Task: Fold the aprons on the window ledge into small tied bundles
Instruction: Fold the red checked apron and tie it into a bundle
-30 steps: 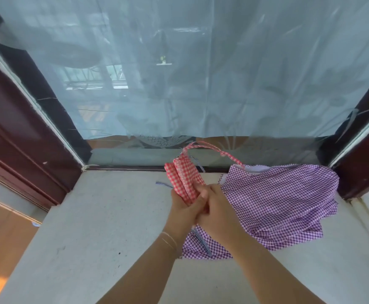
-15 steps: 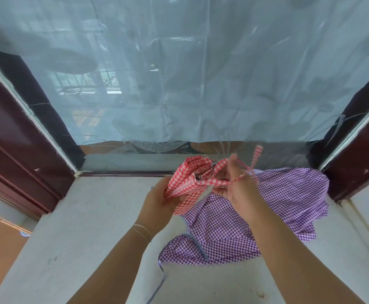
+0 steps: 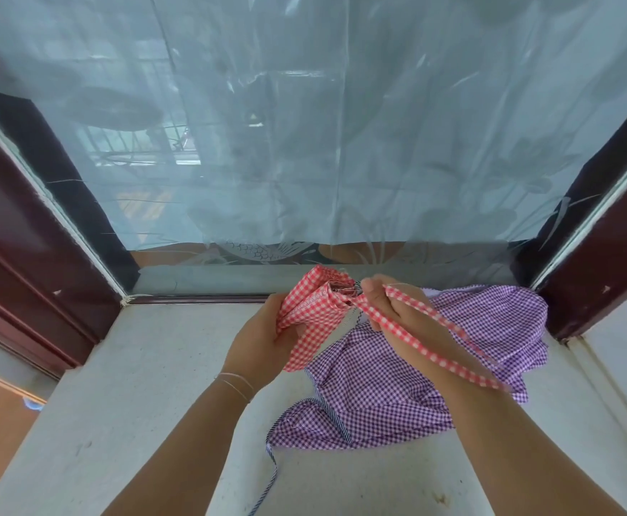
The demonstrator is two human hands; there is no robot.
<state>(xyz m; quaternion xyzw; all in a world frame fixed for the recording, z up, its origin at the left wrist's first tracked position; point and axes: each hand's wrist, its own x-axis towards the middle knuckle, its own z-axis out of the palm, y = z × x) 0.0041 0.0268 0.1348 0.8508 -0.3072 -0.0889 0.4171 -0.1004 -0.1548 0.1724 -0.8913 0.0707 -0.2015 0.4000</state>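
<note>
Half a second ago the red strap [image 3: 435,342] stood up in a short loop above my right hand [image 3: 401,310]; now it runs out long and slanting across my right forearm, pulled clear of the folded red gingham apron [image 3: 312,314]. I judge that I have the free length I need to wind round the bundle and tie it. My left hand [image 3: 263,344] grips the bundle from beneath, fingers curled into its folds, holding it above the window ledge [image 3: 137,385]. My right fingers pinch the strap near its root. The red cloth is thin, crisp cotton, pleated into a wedge. The purple gingham apron [image 3: 397,389] lies rumpled on the pale, speckled stone, its striped tie [image 3: 267,482] trailing toward me.
</note>
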